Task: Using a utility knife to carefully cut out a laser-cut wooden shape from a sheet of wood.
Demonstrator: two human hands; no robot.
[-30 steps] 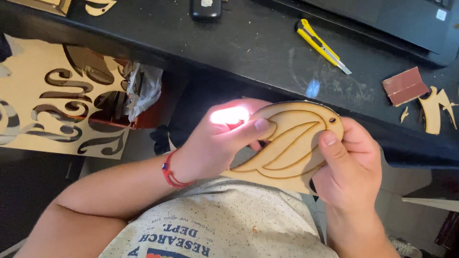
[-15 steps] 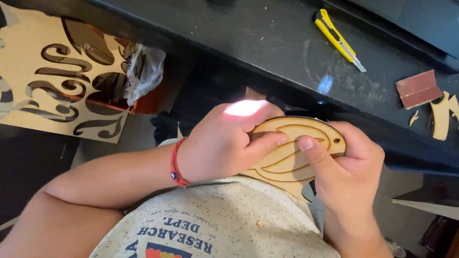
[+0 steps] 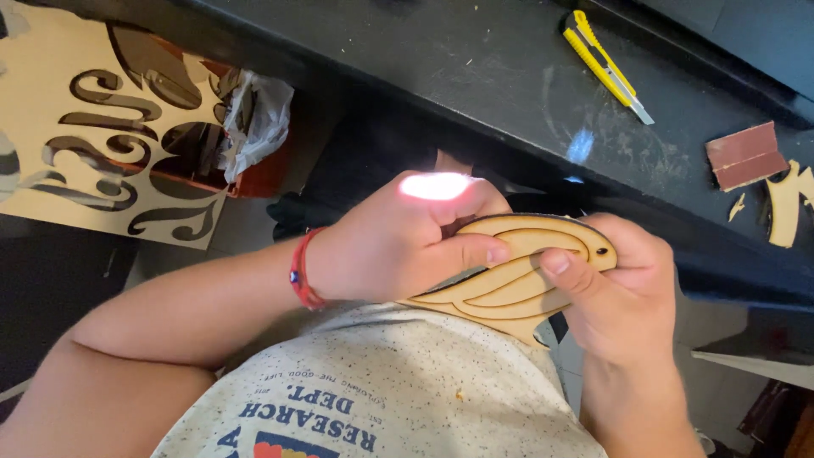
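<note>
A flat, laser-cut wooden bird shape (image 3: pixel 509 284) with engraved wing lines and a small hole for the eye is held over my lap. My left hand (image 3: pixel 398 242) grips its left end, the thumb pressed on its face and the fingers curled behind; a bright spot of light falls on a knuckle. A red cord bracelet (image 3: pixel 301 270) circles that wrist. My right hand (image 3: pixel 615 293) holds the right end, the thumb on the top face and the fingers wrapped under the edge.
A black workbench (image 3: pixel 475 76) runs across the top, with a yellow utility knife (image 3: pixel 606 68), a brown sanding block (image 3: pixel 744 155) and wood offcuts (image 3: pixel 788 203). At the left lies a plywood sheet with cut-out shapes (image 3: pixel 76 144) beside crumpled plastic (image 3: pixel 254 114).
The wooden bird has turned a little in my hands and my left thumb has slid along its face. The view has drifted, so the bench items sit further right.
</note>
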